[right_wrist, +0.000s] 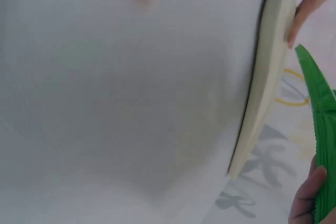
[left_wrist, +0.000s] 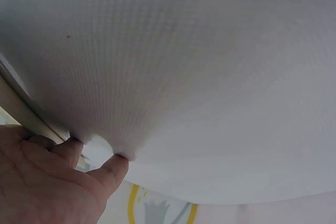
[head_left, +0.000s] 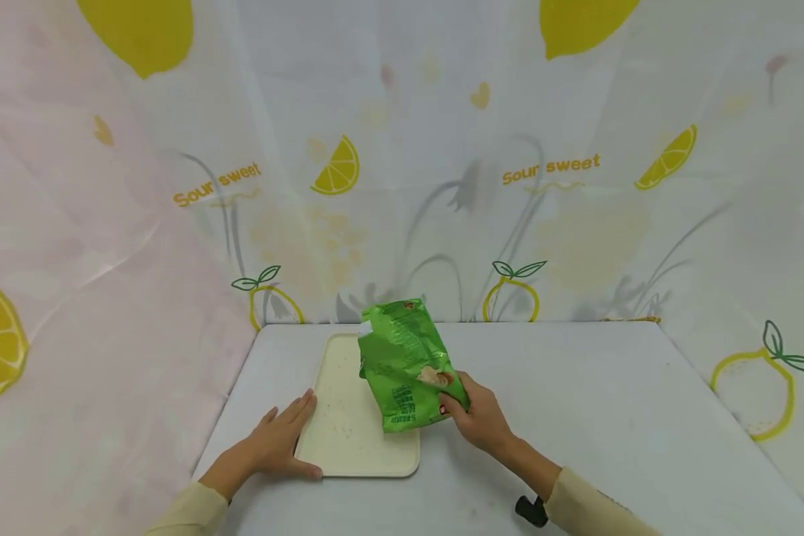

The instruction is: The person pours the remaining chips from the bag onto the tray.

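A cream tray [head_left: 351,455] lies flat on the white-covered table. My left hand [head_left: 283,439] rests at its left edge, fingers stretched out and the thumb by the near left corner. In the left wrist view the fingertips of the left hand [left_wrist: 58,174] touch the table beside the tray's side. My right hand [head_left: 479,417] pinches a green snack bag [head_left: 405,357] by its lower right corner, thumb on the near face. The bag hangs tilted above the tray and covers its right part. In the right wrist view the bag [right_wrist: 323,124] appears edge-on.
White cloth covers the table [head_left: 576,417], which stretches to the right of the tray. A lemon-printed curtain [head_left: 402,186] stands behind and on both sides. A black strap piece [head_left: 531,511] shows at the right wrist.
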`<state>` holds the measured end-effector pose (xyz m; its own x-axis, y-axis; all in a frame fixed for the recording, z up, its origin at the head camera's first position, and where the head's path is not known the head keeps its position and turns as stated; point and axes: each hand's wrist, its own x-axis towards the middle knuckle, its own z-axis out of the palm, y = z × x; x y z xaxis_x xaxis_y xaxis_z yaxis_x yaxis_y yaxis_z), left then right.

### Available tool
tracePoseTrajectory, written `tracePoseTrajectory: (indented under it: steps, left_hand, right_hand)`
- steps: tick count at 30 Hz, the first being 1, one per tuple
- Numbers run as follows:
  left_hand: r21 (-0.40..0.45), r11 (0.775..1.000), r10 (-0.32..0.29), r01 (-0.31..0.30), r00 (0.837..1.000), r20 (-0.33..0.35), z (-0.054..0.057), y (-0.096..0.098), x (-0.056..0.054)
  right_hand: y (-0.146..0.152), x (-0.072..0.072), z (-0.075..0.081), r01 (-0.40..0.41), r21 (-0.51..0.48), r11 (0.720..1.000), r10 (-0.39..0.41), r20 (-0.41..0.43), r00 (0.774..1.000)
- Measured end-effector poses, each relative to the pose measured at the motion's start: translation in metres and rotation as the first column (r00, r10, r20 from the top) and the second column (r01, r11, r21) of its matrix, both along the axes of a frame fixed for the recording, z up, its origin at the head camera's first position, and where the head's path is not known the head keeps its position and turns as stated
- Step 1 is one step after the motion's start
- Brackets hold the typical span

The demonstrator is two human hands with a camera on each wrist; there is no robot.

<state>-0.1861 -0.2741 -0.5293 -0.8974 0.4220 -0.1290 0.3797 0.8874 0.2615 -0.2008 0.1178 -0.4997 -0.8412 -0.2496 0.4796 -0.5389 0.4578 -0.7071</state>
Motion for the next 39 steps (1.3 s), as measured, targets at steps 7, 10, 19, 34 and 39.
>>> tracePoseTrajectory:
  steps: [7, 10, 19, 34, 39]
  left_hand:
    - [0.025, 1.0, -0.001, 0.001, 1.0, 0.011, 0.0, 0.0, 0.001]
    - [0.03, 1.0, -0.006, 0.005, 1.0, 0.016, 0.002, -0.001, 0.001]
    - [0.039, 0.999, -0.015, 0.015, 1.0, 0.001, 0.0, 0.0, 0.002]
    - [0.04, 0.999, -0.007, 0.007, 1.0, 0.003, -0.001, -0.002, 0.0]
    - [0.037, 0.999, -0.006, 0.005, 1.0, 0.014, 0.001, -0.001, 0.001]
  right_hand:
    - [-0.002, -0.001, 0.003, 0.006, -0.009, 1.0, -0.006, -0.029, 1.0]
    - [-0.004, -0.005, 0.008, 0.009, -0.054, 0.999, -0.014, -0.101, 0.995]
    - [-0.009, 0.002, -0.001, -0.006, 0.12, 0.993, -0.009, 0.121, 0.993]
    - [-0.013, -0.001, 0.005, -0.012, 0.08, 0.997, 0.001, 0.136, 0.991]
    - [-0.013, -0.001, 0.004, -0.022, 0.102, 0.995, 0.003, 0.179, 0.984]
